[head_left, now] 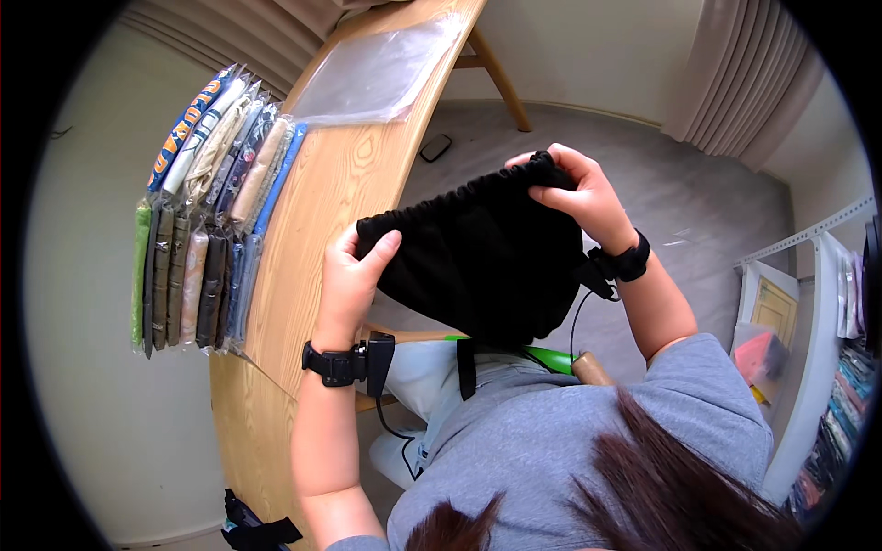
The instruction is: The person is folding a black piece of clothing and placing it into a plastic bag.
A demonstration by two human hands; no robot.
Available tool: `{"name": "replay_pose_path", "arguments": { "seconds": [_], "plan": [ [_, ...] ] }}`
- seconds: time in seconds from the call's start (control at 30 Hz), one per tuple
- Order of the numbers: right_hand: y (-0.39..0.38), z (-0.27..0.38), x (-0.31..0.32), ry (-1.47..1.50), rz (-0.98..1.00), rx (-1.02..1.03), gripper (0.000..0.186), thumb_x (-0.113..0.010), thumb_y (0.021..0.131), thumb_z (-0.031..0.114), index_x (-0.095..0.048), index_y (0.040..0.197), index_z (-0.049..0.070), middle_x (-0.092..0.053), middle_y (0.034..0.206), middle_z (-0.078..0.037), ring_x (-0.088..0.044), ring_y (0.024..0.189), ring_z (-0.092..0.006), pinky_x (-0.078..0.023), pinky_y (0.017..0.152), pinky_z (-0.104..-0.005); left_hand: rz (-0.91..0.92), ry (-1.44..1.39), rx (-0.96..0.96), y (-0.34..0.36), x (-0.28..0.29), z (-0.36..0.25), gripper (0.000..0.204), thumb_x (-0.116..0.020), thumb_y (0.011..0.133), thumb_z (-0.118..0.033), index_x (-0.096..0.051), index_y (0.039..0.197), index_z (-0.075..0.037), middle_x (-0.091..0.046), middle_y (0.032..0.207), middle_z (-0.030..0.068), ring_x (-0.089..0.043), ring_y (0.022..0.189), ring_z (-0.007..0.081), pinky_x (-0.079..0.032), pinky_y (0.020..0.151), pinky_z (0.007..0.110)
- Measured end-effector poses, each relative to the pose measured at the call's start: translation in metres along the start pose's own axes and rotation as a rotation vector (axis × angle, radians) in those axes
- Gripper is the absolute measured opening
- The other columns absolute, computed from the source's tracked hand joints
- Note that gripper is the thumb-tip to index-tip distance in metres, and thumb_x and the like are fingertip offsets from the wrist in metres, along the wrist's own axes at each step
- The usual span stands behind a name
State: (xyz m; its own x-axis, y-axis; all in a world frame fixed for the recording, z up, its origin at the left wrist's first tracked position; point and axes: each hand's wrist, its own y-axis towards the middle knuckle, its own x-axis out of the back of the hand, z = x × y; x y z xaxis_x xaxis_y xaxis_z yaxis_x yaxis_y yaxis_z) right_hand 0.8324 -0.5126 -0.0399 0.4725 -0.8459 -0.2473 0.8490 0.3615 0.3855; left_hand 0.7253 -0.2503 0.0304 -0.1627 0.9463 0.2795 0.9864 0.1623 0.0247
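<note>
Here, left hand and right hand pinch opposite ends of a black elastic-edged garment, seemingly to spread it beside the tabletop.

Runs along the left as a pale wooden table, with visible grain. Carries a flat sheet of clear plastic toward the far end, and two rows of clear-bagged folded fabrics along the left edge. Spreads beyond as a grey floor, bearing a wooden leg and a small black-rimmed object, kind unclear.
</note>
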Motion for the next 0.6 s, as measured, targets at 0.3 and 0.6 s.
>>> {"name": "replay_pose_path", "arguments": {
  "seconds": [0.3,0.6],
  "plan": [
    [0.002,-0.038,-0.027,-0.262,-0.275,-0.054,0.028,-0.059,0.075,0.005,-0.056,0.103,0.005,-0.055,0.072,-0.005,-0.050,0.067,-0.0102,-0.044,0.067,-0.0242,-0.325,0.528,-0.249,0.027,-0.018,0.027,0.023,-0.068,0.083,-0.019,-0.059,0.082,0.001,-0.060,0.069,0.0115,-0.055,0.062,0.0229,-0.045,0.061,0.034],
    [0.011,-0.045,0.002,-0.218,0.122,0.264,0.038,-0.044,0.065,-0.016,-0.055,0.096,0.004,-0.055,0.093,-0.005,-0.051,0.098,-0.0200,-0.040,0.089,-0.0290,-0.037,0.416,-0.283,0.017,0.020,0.026,0.017,-0.068,0.083,-0.008,-0.062,0.097,0.000,-0.054,0.085,0.0028,-0.052,0.080,0.0118,-0.044,0.072,0.025]
  ]
}}
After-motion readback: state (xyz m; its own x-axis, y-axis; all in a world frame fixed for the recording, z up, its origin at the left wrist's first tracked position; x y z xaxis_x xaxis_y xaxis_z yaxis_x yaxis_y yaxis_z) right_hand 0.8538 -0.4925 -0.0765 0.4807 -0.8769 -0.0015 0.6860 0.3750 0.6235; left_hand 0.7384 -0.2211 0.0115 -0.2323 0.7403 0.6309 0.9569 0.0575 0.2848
